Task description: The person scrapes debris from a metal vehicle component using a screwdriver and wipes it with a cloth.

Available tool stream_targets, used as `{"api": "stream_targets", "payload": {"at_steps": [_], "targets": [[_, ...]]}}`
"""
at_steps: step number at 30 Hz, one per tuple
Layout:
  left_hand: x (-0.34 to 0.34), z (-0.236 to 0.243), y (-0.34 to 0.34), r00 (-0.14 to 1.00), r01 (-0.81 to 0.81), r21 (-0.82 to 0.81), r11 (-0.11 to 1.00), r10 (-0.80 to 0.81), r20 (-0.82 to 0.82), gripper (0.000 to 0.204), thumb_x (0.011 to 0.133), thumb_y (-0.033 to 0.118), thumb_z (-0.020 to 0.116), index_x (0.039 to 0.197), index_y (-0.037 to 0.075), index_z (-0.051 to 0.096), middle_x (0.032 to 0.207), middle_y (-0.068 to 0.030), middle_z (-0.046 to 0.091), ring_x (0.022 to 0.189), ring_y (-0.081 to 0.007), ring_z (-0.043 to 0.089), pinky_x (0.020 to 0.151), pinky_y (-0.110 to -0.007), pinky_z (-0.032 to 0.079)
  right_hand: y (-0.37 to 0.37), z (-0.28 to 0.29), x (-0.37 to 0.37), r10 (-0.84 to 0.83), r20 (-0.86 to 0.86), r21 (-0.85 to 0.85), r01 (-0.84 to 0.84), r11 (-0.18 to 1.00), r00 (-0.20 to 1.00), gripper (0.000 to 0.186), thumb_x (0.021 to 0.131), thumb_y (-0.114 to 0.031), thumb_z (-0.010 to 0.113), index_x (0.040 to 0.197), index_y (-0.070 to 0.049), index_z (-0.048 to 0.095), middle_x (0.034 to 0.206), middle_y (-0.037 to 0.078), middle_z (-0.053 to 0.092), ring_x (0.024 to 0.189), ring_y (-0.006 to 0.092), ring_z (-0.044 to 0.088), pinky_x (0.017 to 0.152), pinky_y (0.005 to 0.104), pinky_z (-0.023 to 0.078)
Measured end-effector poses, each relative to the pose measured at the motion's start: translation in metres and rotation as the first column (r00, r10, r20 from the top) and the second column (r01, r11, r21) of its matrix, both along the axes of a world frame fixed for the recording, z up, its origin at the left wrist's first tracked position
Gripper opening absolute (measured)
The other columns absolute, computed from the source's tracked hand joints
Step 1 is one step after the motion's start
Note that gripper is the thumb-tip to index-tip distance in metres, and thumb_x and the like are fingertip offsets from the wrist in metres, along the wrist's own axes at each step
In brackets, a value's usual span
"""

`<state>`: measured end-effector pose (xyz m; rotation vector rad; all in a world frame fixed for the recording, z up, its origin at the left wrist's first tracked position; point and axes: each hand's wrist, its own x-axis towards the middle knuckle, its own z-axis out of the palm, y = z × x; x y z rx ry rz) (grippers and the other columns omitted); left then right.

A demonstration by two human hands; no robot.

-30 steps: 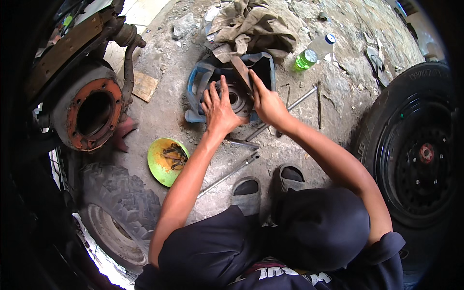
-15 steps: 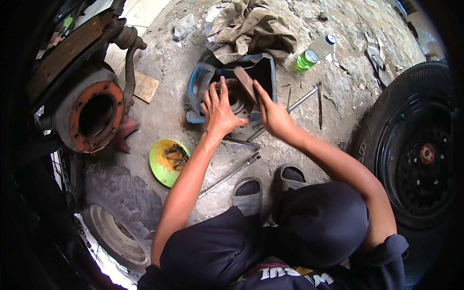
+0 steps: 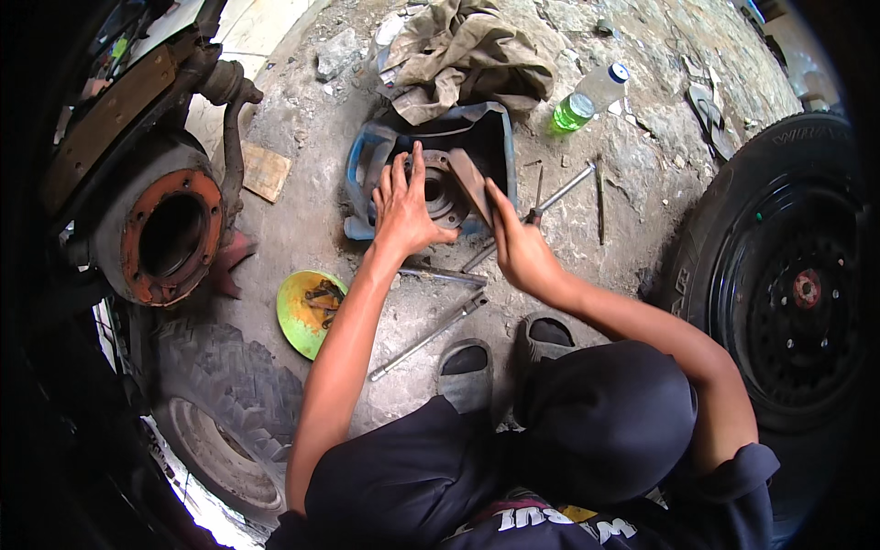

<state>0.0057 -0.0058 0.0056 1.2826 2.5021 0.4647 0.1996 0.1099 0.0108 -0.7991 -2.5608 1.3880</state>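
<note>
A round grey metal hub (image 3: 446, 212) with a central hole and bolt holes sits in a cut-down blue plastic container (image 3: 359, 165). My left hand (image 3: 403, 213) lies against the hub's left side, fingers stretched and spread, thumb out along its near edge. Closed around a flat, brown, bar-shaped block (image 3: 468, 183) is my right hand (image 3: 524, 246). That block slants across the hub's right part; whether it touches the metal I cannot tell. My palms hide some of the hub's rim and the container's near side.
A crumpled brown cloth (image 3: 477, 60) lies behind the container. Right of it are a bottle of green liquid (image 3: 575, 112), a screwdriver (image 3: 538, 197) and metal bars (image 3: 568, 188). A green bowl (image 3: 298, 321) holds small parts. Wheels (image 3: 788, 275) and an orange-flanged axle housing (image 3: 137, 234) flank me.
My right hand has drawn the brown block a little toward me across the hub. My left hand keeps its place on the hub, and the whole view has shifted slightly.
</note>
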Motion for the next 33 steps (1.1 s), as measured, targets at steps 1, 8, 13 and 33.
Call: {"api": "stream_targets", "payload": {"at_steps": [1,8,13,33], "targets": [[0.001,-0.003,-0.003,1.000,-0.007,-0.003,1.000,0.007,0.005,0.155,0.047,0.038,0.099,0.167,0.017,0.004,0.163,-0.0270,0.025,0.150,-0.0492,0.026,0.115,-0.064,0.031,-0.006,0.004,0.014,0.026,0.024,-0.005,-0.026,1.000,0.999,0.065,0.105,-0.010,0.047,0.163,-0.012,0.018,0.075,0.036,0.064,0.071,0.0545,0.065,0.067,0.0642,0.050],[0.004,-0.003,-0.004,1.000,0.019,0.043,0.999,-0.019,-0.001,0.154,0.046,0.034,0.099,0.167,0.017,0.006,0.164,-0.0246,0.024,0.150,-0.0480,0.026,0.114,-0.066,0.032,0.033,-0.009,-0.060,-0.055,-0.114,0.035,0.060,0.998,0.992,0.063,0.104,-0.010,0.048,0.161,-0.012,0.023,0.077,0.035,0.065,0.071,0.0549,0.064,0.067,0.0626,0.049],[0.003,0.001,-0.003,1.000,-0.016,-0.035,0.999,0.016,0.007,0.155,0.047,0.034,0.099,0.168,0.018,0.003,0.165,-0.0226,0.025,0.152,-0.0437,0.025,0.120,-0.057,0.029,0.003,-0.005,0.007,0.025,-0.018,0.032,-0.024,0.999,1.000,0.063,0.107,-0.012,0.045,0.164,-0.015,0.018,0.075,0.035,0.064,0.069,0.0547,0.064,0.068,0.0617,0.050],[-0.002,-0.003,-0.011,1.000,0.015,0.030,0.999,-0.015,-0.020,0.153,0.046,0.034,0.098,0.168,0.019,0.007,0.164,-0.0248,0.025,0.150,-0.0484,0.025,0.118,-0.063,0.029,0.012,0.003,-0.013,0.035,-0.052,-0.001,-0.035,0.999,0.998,0.056,0.107,-0.015,0.044,0.160,-0.016,0.027,0.087,0.036,0.067,0.077,0.0544,0.067,0.071,0.0628,0.052]]}}
